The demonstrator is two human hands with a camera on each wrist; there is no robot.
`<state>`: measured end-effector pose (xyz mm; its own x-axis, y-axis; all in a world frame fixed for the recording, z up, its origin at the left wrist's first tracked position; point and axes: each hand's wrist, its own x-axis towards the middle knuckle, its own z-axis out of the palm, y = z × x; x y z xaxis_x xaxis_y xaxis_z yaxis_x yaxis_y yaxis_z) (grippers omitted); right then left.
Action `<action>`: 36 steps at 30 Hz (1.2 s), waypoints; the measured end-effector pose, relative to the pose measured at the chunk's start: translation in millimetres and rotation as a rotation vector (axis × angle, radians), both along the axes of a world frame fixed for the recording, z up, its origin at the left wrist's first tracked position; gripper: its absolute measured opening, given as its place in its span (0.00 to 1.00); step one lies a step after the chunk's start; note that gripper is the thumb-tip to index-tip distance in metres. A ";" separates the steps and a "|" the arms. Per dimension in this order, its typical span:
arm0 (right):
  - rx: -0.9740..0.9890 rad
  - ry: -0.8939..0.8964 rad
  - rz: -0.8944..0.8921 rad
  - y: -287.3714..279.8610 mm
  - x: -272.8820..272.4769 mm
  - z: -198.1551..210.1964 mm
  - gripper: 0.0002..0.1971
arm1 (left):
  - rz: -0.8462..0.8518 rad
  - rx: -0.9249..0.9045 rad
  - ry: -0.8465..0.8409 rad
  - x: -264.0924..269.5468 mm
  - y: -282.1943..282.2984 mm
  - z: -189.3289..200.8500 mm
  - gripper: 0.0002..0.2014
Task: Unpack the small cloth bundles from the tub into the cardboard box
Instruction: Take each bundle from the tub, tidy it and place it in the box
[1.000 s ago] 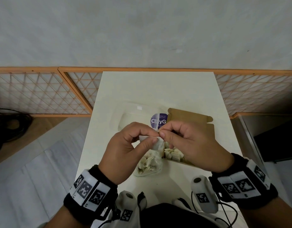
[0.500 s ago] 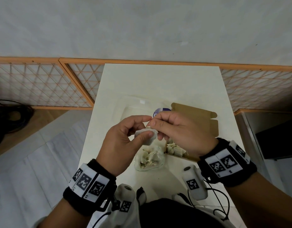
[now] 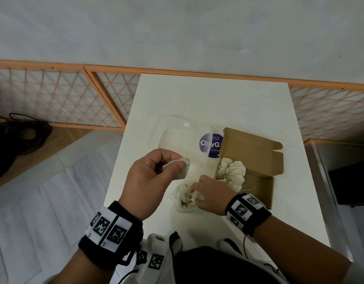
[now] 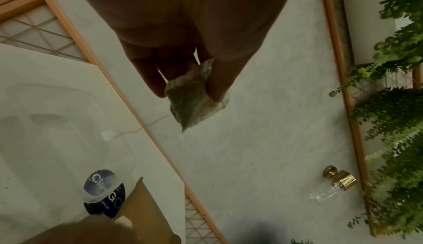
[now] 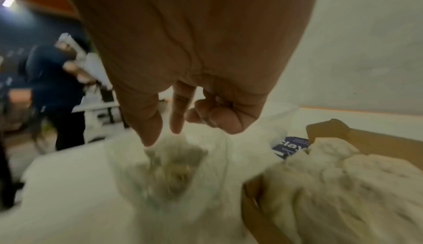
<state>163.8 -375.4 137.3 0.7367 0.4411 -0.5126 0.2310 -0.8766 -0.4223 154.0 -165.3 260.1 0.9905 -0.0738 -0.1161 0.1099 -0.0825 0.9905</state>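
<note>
Nearest, the right hand (image 3: 209,195) dips loose fingers into the clear tub (image 3: 180,198), nothing clamped yet; I'd pinch one bundle by its gathered top. At 10 o'clock the left hand (image 3: 154,179) pinches one bundle (image 3: 182,169). At 1 o'clock, the cardboard box (image 3: 259,158) holds several, too bunched to count.

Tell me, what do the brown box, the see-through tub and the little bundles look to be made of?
The box looks like plain brown cardboard: matt, with folded flaps. The tub seems to be thin clear plastic; its contents show through. The bundles look like off-white woven cloth, crumpled, with loose threads; the left hand pinches one.
</note>
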 end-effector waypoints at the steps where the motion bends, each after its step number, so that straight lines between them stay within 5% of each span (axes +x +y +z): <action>1: -0.048 -0.020 0.033 1.3 -1.9 -8.4 0.18 | -0.001 -0.005 0.007 -0.6 -0.2 -0.1 0.03; 5: -0.056 -0.140 0.008 1.3 -7.0 -25.0 0.11 | 0.011 0.005 0.034 -1.8 0.0 0.1 0.03; 10: 0.163 -0.135 -0.192 -9.8 -7.7 -29.5 0.07 | 0.010 0.020 0.038 -1.9 1.4 -0.2 0.02; 18: 0.596 -0.079 -0.511 -27.0 -11.9 59.9 0.03 | -0.024 0.056 0.043 1.1 4.9 2.0 0.06; 27: 1.013 -0.131 -0.617 -44.1 -18.5 152.1 0.04 | -0.327 -0.051 -0.016 3.6 -23.9 36.0 0.03; 36: 1.064 -0.382 -0.645 -50.8 -26.1 160.7 0.01 | -0.379 -0.069 -0.148 6.7 -58.1 55.5 0.03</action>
<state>137.7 -426.2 298.1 0.9878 0.0129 0.1550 0.1551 -0.1520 -0.9761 160.7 -223.4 315.6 0.8975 -0.4389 0.0435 -0.0595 -0.0227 0.9980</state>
